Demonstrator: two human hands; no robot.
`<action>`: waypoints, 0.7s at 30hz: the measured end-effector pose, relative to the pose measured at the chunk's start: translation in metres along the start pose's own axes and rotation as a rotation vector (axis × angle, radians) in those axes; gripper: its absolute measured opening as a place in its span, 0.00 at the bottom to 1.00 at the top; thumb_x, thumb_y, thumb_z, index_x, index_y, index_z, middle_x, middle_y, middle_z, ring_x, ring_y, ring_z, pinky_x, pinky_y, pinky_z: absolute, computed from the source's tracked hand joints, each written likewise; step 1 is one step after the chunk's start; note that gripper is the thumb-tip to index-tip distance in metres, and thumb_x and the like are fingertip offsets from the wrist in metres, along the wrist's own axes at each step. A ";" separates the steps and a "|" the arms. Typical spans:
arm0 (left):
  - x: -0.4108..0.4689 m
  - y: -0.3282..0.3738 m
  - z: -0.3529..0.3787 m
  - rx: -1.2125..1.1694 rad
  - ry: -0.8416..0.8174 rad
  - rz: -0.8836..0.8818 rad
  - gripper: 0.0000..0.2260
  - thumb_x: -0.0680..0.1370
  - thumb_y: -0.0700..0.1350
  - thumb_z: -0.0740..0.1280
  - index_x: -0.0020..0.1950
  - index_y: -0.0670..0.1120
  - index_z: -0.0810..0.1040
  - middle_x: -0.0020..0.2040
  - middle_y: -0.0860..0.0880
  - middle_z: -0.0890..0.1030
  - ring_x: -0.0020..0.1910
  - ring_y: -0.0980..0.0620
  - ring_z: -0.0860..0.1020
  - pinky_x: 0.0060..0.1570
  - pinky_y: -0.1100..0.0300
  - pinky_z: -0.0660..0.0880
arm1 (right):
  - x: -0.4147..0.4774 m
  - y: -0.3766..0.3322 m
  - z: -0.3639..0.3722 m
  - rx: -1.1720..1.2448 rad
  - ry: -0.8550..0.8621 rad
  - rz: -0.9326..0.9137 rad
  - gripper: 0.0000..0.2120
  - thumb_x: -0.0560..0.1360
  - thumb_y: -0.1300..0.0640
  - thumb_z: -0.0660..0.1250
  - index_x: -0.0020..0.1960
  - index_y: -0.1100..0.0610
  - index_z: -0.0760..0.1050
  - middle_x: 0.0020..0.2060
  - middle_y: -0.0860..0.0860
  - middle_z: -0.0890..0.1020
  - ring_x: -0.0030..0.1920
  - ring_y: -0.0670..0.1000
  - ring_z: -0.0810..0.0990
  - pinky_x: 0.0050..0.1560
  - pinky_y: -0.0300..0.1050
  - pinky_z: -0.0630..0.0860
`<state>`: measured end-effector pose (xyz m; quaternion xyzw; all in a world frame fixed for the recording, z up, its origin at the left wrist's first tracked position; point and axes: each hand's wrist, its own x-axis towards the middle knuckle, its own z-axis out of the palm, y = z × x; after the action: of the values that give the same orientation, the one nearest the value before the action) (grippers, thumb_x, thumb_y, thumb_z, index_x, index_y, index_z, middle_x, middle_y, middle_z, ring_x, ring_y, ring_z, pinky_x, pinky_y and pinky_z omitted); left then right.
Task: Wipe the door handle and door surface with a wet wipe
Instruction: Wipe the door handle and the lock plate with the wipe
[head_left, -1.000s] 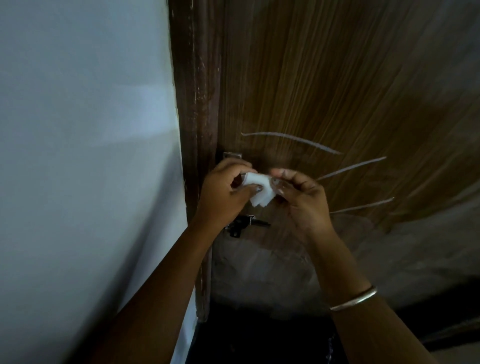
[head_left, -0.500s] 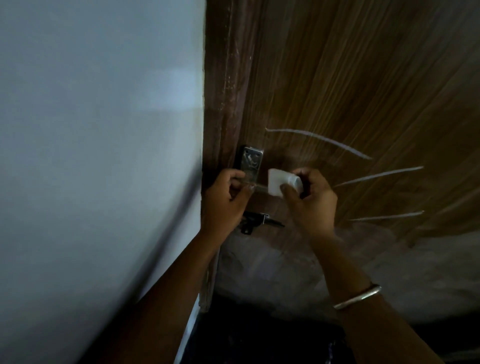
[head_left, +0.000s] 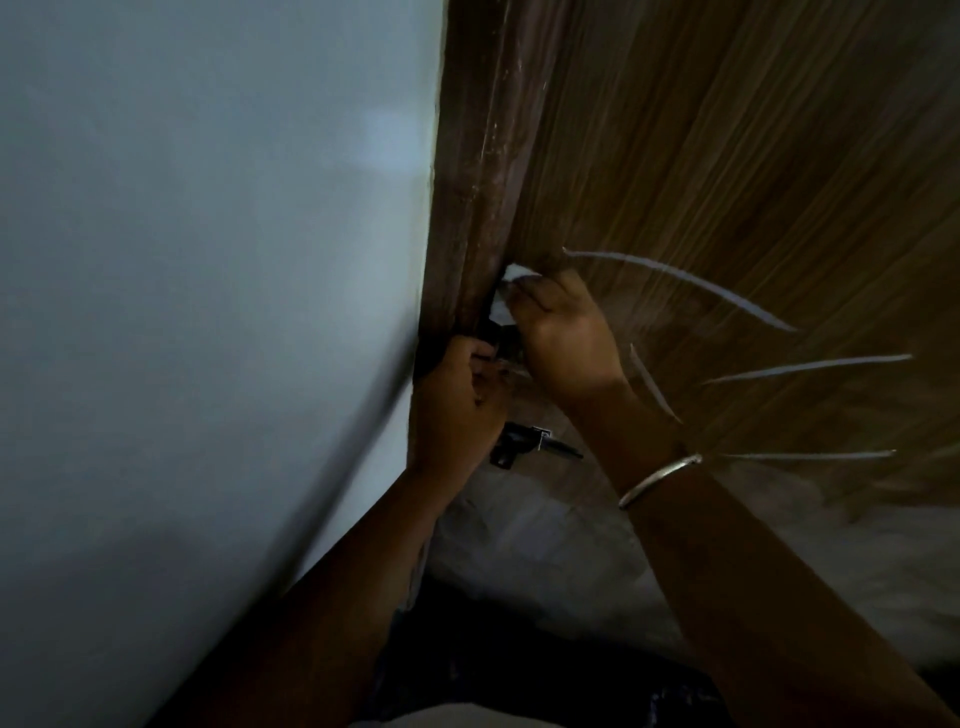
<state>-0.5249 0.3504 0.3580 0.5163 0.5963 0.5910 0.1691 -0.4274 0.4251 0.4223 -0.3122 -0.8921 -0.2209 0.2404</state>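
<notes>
Both hands are kept close together at the edge of the door (head_left: 727, 156). The right hand (head_left: 563, 332) is closed on a white wet wipe (head_left: 511, 291), which is pressed against the door just above the left hand, where the handle plate would be expected; the plate itself is hidden by fingers and wipe. The left hand (head_left: 457, 410) is curled shut around something dark just below, judged to be the door handle (head_left: 501, 340), probably gripped so the door is steadied while it is rubbed. Only a small dark part of the handle is seen between the hands. Below both hands a dark latch (head_left: 530, 444) is fixed to the door. A metal bangle (head_left: 657, 480) is worn on the right wrist. Pale curved scratches (head_left: 691, 283) are seen on the wood-grain surface to the right of the hands, a dark frame (head_left: 483, 182) just to the left, then a plain pale wall (head_left: 208, 312). The room is dimly lit.
</notes>
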 end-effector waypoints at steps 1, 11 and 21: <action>0.000 -0.001 -0.001 0.005 0.007 0.004 0.09 0.73 0.38 0.67 0.52 0.45 0.75 0.44 0.52 0.79 0.44 0.52 0.79 0.42 0.58 0.77 | -0.001 0.000 -0.001 0.009 -0.021 0.042 0.12 0.69 0.69 0.68 0.53 0.67 0.79 0.47 0.62 0.82 0.46 0.63 0.80 0.45 0.49 0.79; -0.001 -0.005 0.002 0.063 0.054 0.023 0.06 0.74 0.38 0.67 0.50 0.43 0.77 0.40 0.49 0.80 0.40 0.51 0.80 0.39 0.59 0.77 | 0.008 -0.003 -0.008 0.048 -0.055 0.170 0.07 0.69 0.67 0.69 0.47 0.67 0.80 0.42 0.63 0.83 0.46 0.63 0.81 0.50 0.50 0.77; -0.003 -0.013 0.000 0.068 0.061 0.001 0.05 0.75 0.39 0.67 0.50 0.43 0.77 0.40 0.47 0.82 0.40 0.50 0.80 0.41 0.52 0.79 | -0.015 0.010 -0.008 0.233 0.044 0.458 0.11 0.76 0.63 0.62 0.56 0.63 0.79 0.52 0.60 0.82 0.53 0.58 0.80 0.54 0.47 0.77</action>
<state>-0.5287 0.3511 0.3456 0.5038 0.6208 0.5858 0.1327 -0.4079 0.4208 0.4224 -0.4714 -0.8122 -0.0631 0.3378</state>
